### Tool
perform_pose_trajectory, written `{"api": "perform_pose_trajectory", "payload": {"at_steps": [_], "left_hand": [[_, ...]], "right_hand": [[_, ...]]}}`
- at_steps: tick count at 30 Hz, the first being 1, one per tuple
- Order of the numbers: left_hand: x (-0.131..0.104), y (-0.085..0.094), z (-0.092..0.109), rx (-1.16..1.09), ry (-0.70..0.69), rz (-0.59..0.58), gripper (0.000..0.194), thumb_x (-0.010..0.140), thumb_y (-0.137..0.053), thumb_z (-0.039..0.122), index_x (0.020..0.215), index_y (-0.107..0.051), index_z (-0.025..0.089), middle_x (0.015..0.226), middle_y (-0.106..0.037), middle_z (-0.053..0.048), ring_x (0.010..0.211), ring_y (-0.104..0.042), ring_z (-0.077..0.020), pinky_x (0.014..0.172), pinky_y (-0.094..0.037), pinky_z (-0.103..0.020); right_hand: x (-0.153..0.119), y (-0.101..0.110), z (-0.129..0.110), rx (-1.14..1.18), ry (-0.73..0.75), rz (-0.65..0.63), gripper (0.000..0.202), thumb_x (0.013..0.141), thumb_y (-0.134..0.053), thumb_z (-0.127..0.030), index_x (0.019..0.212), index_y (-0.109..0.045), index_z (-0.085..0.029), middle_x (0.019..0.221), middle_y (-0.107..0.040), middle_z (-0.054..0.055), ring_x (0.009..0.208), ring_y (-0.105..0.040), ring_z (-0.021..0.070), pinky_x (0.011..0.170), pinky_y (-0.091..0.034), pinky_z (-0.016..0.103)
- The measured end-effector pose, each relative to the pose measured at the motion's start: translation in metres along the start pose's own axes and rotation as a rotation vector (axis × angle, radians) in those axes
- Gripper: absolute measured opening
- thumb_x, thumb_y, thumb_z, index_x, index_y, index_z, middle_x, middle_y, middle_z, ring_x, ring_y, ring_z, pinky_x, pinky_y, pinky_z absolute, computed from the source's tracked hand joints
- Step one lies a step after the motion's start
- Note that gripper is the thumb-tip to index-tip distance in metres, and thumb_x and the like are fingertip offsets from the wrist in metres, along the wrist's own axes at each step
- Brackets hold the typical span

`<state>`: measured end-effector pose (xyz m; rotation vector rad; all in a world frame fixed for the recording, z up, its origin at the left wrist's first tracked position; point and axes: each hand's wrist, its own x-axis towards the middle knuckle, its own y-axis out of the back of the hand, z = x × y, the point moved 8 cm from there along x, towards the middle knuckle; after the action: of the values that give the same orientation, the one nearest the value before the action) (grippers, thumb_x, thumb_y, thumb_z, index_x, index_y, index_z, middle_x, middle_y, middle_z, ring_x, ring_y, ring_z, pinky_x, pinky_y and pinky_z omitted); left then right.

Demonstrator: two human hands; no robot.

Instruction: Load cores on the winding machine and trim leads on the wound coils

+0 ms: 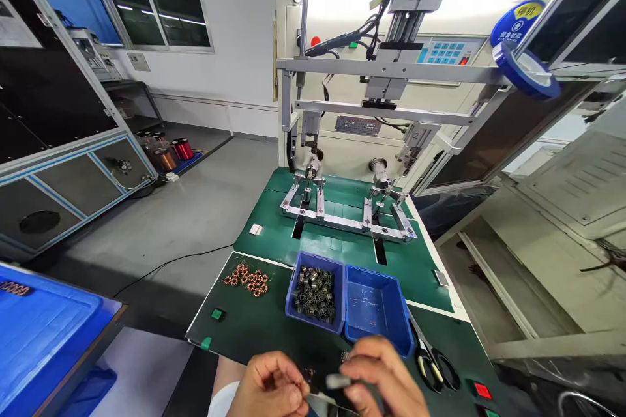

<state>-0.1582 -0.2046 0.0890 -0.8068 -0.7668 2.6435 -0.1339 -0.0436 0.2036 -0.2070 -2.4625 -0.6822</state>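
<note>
At the bottom edge, my left hand [271,388] is closed, thumb and fingers pinched together. What it pinches, if anything, is hidden; a small coppery bit [309,374] shows just beyond its fingertips. My right hand [386,378] is closed on a small grey blunt-ended piece [338,381], blurred, pointing toward my left hand. A small part with copper [345,356] shows at its upper fingertips. Ahead of the hands, a blue bin [290,303] holds many small dark metal cores. Beside it stands a second blue bin [374,303] with a few tiny scraps in it.
Copper-wound rings [247,279] lie on the green tabletop [259,326], left of the bins. Large scissors [433,361] lie at the right, near a red button [482,391]. A green button [216,315] sits at the left. Behind the bins stands a metal fixture frame [342,224] below the machine.
</note>
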Motion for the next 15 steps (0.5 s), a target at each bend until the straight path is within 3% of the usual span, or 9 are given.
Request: {"api": "perform_pose_trajectory", "payload": {"at_steps": [3, 6, 10, 15], "left_hand": [[0.000, 0.013, 0.006, -0.035, -0.025, 0.085, 0.041, 0.043, -0.094, 0.042, 0.063, -0.071, 0.014, 0.063, -0.074, -0.003, 0.049, -0.066, -0.0122, 0.045, -0.049, -0.018], [0.000, 0.021, 0.010, -0.096, -0.050, 0.126, 0.042, 0.041, -0.095, 0.042, 0.064, -0.072, 0.015, 0.066, -0.075, -0.004, 0.046, -0.065, -0.0116, 0.041, -0.046, -0.017], [0.001, 0.019, 0.016, -0.152, -0.090, 0.120, 0.041, 0.041, -0.095, 0.041, 0.064, -0.072, 0.016, 0.069, -0.076, -0.004, 0.048, -0.065, -0.0110, 0.044, -0.047, -0.018], [0.004, 0.012, 0.021, -0.155, -0.091, 0.094, 0.038, 0.054, -0.090, 0.046, 0.069, -0.073, 0.015, 0.077, -0.077, -0.006, 0.056, -0.068, -0.0122, 0.052, -0.052, -0.021]], "right_hand": [[0.014, 0.005, 0.014, -0.192, 0.058, 0.055, 0.011, 0.095, -0.057, -0.024, 0.102, -0.066, -0.024, 0.089, -0.061, 0.006, 0.080, -0.059, 0.0197, 0.068, -0.050, 0.031], [0.026, -0.015, 0.035, -0.372, 0.099, -0.011, 0.011, 0.091, -0.059, -0.020, 0.095, -0.069, -0.023, 0.083, -0.066, 0.005, 0.078, -0.056, 0.0215, 0.068, -0.049, 0.035], [0.027, -0.041, 0.059, -0.444, 0.048, -0.061, 0.011, 0.086, -0.062, -0.019, 0.087, -0.071, -0.025, 0.079, -0.068, 0.005, 0.078, -0.054, 0.0249, 0.065, -0.041, 0.039], [0.024, -0.045, 0.060, -0.471, 0.005, -0.093, 0.010, 0.083, -0.063, -0.018, 0.086, -0.070, -0.024, 0.081, -0.068, 0.006, 0.079, -0.053, 0.0260, 0.066, -0.039, 0.040]]}}
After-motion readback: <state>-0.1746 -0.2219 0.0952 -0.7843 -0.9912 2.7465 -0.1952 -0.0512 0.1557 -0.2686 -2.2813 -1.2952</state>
